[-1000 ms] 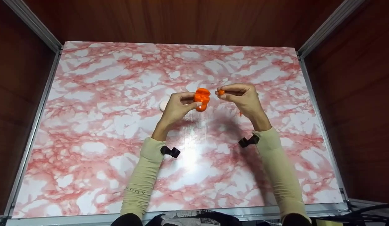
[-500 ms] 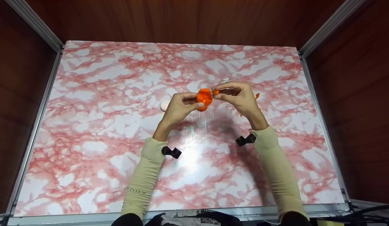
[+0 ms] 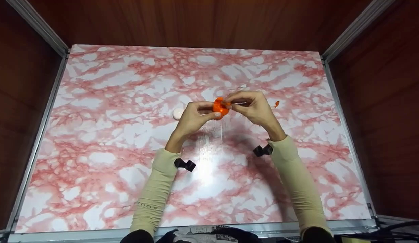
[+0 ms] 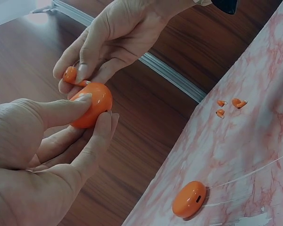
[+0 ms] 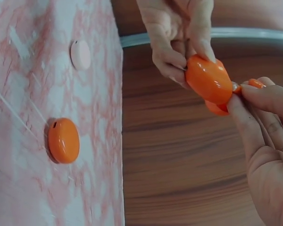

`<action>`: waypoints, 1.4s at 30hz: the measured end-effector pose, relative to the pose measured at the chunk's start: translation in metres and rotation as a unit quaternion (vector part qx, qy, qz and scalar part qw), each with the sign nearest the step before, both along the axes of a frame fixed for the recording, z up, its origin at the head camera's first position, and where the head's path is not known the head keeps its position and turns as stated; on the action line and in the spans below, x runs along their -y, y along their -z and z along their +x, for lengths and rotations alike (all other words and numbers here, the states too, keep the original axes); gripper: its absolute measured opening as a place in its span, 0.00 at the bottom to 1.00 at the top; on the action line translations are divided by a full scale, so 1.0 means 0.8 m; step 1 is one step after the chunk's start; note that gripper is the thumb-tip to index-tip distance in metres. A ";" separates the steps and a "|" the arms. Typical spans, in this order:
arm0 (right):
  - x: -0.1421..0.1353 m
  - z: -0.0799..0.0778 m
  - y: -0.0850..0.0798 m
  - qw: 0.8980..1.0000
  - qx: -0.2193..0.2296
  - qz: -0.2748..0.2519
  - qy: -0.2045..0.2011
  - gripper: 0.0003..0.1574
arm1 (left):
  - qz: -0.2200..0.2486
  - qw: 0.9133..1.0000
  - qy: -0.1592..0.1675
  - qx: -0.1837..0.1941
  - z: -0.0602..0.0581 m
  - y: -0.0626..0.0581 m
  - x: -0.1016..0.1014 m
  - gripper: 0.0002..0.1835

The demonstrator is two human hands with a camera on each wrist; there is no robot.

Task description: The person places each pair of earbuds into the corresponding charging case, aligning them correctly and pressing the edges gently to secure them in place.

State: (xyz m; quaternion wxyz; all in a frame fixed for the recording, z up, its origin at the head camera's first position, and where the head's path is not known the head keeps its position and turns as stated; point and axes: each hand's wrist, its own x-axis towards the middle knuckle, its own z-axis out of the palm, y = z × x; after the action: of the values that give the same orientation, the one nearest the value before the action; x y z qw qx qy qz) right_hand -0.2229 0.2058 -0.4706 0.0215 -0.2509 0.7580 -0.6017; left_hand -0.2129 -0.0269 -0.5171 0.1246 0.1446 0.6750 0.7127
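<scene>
An orange earbud case with its lid raised is held up between the thumb and fingers of my left hand. From the right side, my right hand pinches an orange earbud, its stem end at the case's opening. The right wrist view shows the earbud partly covered by the thumb, its stem meeting the case. How far the stem reaches inside is hidden. Both hands are above the table.
A second orange case, closed, lies on the marbled table below the hands. A pale, rounded case lies left of it. Three more orange earbuds lie at the right. Dark wood-grain panels enclose the back and sides.
My right hand has moved left with the earbud, from apart from the case to its opening. The left hand has shifted very slightly right, still holding the case.
</scene>
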 end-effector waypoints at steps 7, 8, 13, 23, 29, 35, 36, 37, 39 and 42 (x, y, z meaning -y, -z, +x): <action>0.006 0.003 0.002 1.000 -0.022 -0.002 0.000 0.10 | -0.008 1.000 0.001 0.004 0.001 0.000 -0.001 0.16; 0.007 0.003 0.002 1.000 -0.028 -0.001 0.000 0.10 | -0.007 1.000 0.003 0.006 0.002 0.000 -0.001 0.16; 0.009 0.006 0.004 0.997 -0.068 0.028 0.003 0.09 | 0.000 1.000 0.006 0.016 0.002 0.001 -0.003 0.16; 0.010 0.009 0.014 0.972 -0.207 0.112 -0.005 0.11 | -0.009 1.000 0.003 0.008 0.002 0.003 -0.001 0.15; 0.008 0.012 0.020 0.970 -0.210 0.118 0.030 0.10 | 0.011 1.000 0.009 0.009 0.005 0.005 -0.003 0.15; 0.005 0.013 0.022 0.983 -0.154 0.091 0.033 0.09 | -0.012 1.000 -0.001 0.014 0.007 0.002 -0.005 0.14; 0.005 0.013 0.022 0.984 -0.151 0.089 0.034 0.09 | -0.015 1.000 0.000 0.013 0.007 0.002 -0.006 0.14; 0.004 0.013 0.022 0.985 -0.148 0.087 0.034 0.09 | -0.017 1.000 -0.001 0.013 0.007 0.003 -0.006 0.14; 0.002 0.013 0.022 0.987 -0.134 0.080 0.035 0.09 | -0.017 1.000 -0.002 0.018 0.007 0.004 -0.007 0.14; -0.002 0.014 0.023 0.992 -0.103 0.065 0.033 0.08 | -0.019 1.000 -0.006 0.024 0.008 0.005 -0.007 0.15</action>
State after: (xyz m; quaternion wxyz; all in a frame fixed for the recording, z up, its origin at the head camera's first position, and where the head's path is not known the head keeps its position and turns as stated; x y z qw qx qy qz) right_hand -0.2115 0.2077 -0.4887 -0.0605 -0.2846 0.8016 -0.5223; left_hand -0.2063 -0.0212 -0.5207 0.1388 0.1210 0.6866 0.7034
